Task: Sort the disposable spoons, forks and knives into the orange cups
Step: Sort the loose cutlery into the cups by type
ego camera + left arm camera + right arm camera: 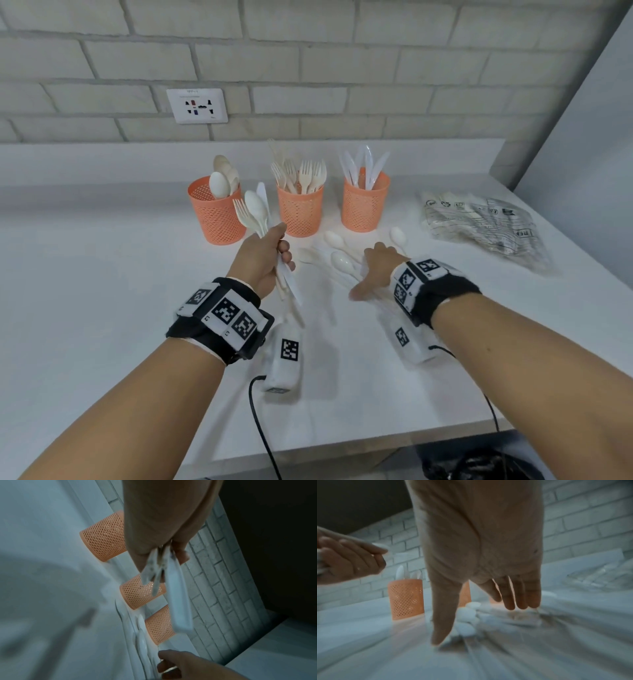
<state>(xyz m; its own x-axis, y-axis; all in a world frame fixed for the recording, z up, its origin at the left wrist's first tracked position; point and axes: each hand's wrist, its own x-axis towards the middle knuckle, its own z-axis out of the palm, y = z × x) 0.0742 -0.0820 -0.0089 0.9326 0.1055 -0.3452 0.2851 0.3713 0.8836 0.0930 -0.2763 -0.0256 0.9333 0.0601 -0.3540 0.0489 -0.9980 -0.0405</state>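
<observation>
Three orange mesh cups stand in a row near the wall: the left cup (216, 214) holds spoons, the middle cup (300, 211) forks, the right cup (363, 205) knives. My left hand (270, 255) grips a mixed bundle of cutlery (255, 209), with a fork, a spoon and a knife sticking up in front of the left cup. Their handles (171, 588) hang below the fist. My right hand (375, 270) hovers with straight, spread fingers (518, 595) over loose white spoons (342, 262) on the counter and holds nothing.
A crumpled clear plastic bag (486, 226) lies at the right of the white counter (102, 274). A wall socket (197, 105) sits on the brick wall behind. The counter's front edge runs below my forearms, with a black cable (263, 431) hanging over it.
</observation>
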